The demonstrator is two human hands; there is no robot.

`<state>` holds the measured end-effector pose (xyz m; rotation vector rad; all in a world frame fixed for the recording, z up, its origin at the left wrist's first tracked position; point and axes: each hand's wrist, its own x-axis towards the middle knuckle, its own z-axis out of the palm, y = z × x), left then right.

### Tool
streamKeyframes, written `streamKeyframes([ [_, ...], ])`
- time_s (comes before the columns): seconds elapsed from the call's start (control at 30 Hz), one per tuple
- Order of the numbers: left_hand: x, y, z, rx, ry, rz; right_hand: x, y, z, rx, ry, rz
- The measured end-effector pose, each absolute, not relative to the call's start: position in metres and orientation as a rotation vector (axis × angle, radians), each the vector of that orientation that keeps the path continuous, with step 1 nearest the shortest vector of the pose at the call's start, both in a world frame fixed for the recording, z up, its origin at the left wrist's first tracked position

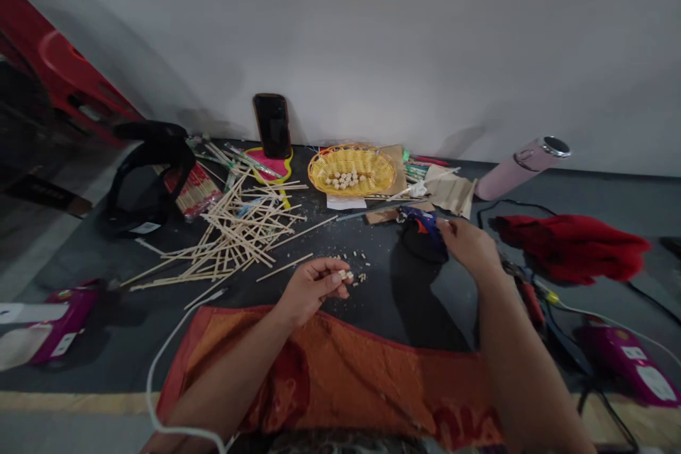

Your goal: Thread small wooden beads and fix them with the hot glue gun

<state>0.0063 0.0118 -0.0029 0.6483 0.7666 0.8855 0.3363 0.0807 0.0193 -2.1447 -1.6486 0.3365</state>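
Observation:
My left hand [315, 289] is closed in a pinch above the front of the dark table. Its fingertips hold a small cluster of short pale wooden stick pieces [345, 275]. More short pieces [362, 277] lie scattered beside and beyond those fingers. To the right, my right hand [468, 245] grips the end of a blue tool [433, 228] with an orange part, its kind not clear. A black loop hangs under this tool. Beyond both hands, a yellow woven basket [351, 188] contains several small pale clusters [348, 179].
Long thin wooden sticks [234, 227] lie in a loose pile at left. A phone [273, 126] leans on the wall. At right are a pink flask [513, 174], a red cloth [574, 245] and cables. An orange cloth [340, 369] covers the near edge. Purple boxes [67, 323] flank the table.

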Motion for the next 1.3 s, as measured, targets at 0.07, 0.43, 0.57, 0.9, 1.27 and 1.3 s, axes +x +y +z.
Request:
streamKeyframes([
  [0.07, 0.006, 0.011, -0.004, 0.658, 0.763, 0.893, 0.320, 0.066, 0.035, -2.060, -1.655, 0.183],
  [0.43, 0.007, 0.010, -0.001, 0.707, 0.732, 0.924, 0.198, 0.018, 0.044, -1.095, -1.787, 1.311],
  [0.57, 0.007, 0.010, -0.002, 0.717, 0.734, 0.921, 0.200, 0.021, 0.037, -1.074, -1.788, 1.289],
  [0.9, 0.008, 0.009, -0.004, 0.772, 0.766, 0.922, 0.197, 0.018, 0.039, -1.038, -1.745, 1.239],
  [1.27, 0.007, 0.010, -0.002, 0.837, 0.799, 0.896, 0.192, 0.016, 0.034, -1.007, -1.825, 1.079],
  [1.3, 0.007, 0.010, -0.002, 0.841, 0.805, 0.894, 0.193, 0.016, 0.033, -1.001, -1.831, 1.065],
])
